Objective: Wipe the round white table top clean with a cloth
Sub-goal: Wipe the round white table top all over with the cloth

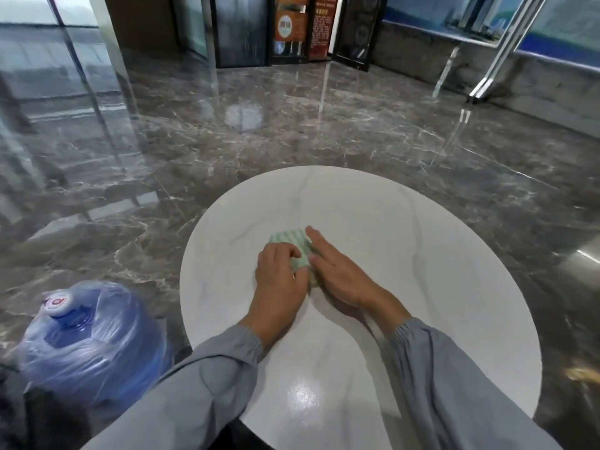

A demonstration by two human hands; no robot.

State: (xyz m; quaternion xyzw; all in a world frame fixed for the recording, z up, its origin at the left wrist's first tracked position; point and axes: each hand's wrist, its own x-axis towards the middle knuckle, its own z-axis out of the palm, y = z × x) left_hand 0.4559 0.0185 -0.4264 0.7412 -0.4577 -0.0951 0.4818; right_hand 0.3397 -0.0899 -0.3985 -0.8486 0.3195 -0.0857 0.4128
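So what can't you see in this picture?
All in the head view:
- cloth: mostly hidden under the left hand and right hand, so its full size is unclear.
- table top: near edge covered by the sleeves; whatever holds it up is hidden beneath it.
- water bottle: print on its cap is too small.
- posters: writing too small and blurred.

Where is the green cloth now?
Head view: the green cloth lies near the centre of the table top, partly under the left hand and right hand.
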